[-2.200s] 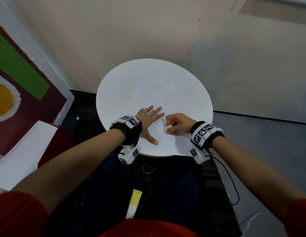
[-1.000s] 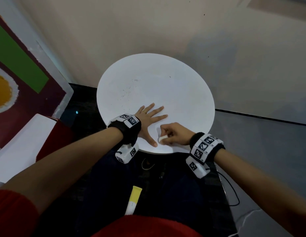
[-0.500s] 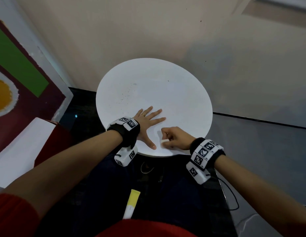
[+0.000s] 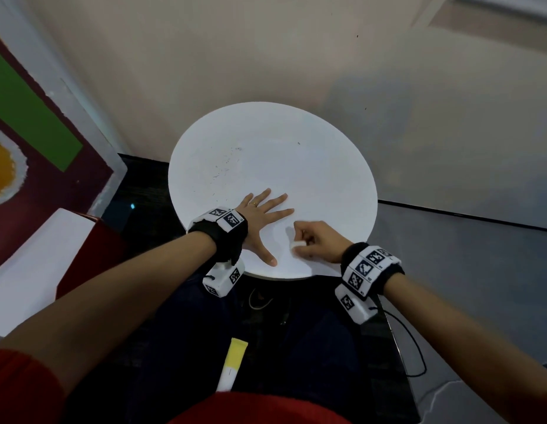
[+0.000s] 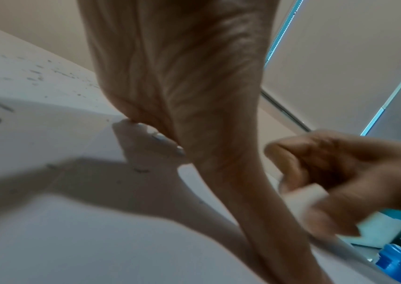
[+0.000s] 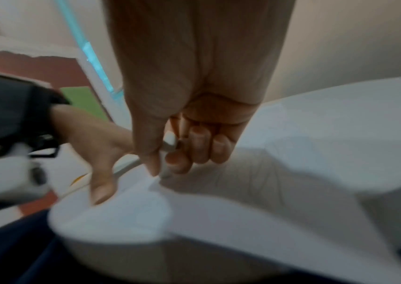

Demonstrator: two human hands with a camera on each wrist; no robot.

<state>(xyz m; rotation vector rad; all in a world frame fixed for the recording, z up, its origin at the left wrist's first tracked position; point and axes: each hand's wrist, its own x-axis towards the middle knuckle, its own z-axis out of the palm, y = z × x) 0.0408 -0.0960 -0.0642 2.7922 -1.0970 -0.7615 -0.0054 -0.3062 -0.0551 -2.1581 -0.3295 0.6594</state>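
A round white table (image 4: 312,166) stands in front of me, with small dark marks on its left part. My left hand (image 4: 263,218) lies flat on its near side, fingers spread and straight, a ring on one finger. Just to the right, my right hand (image 4: 315,244) pinches a small white eraser-like block (image 4: 297,244) between thumb and curled fingers and holds it down on the tabletop. The block (image 5: 306,194) shows blurred in the left wrist view, and only its edge (image 6: 170,139) shows between the fingers in the right wrist view.
A yellow and white tube (image 4: 231,364) lies on my dark lap below the table. A red and white box (image 4: 52,258) stands at the left, beside a painted panel (image 4: 27,142). A beige wall rises behind the table. A black cable (image 4: 415,347) hangs from my right wrist.
My right hand has slid the white block back and forth over the near part of the table, first toward me, then slightly away. The left hand has stayed flat in place.
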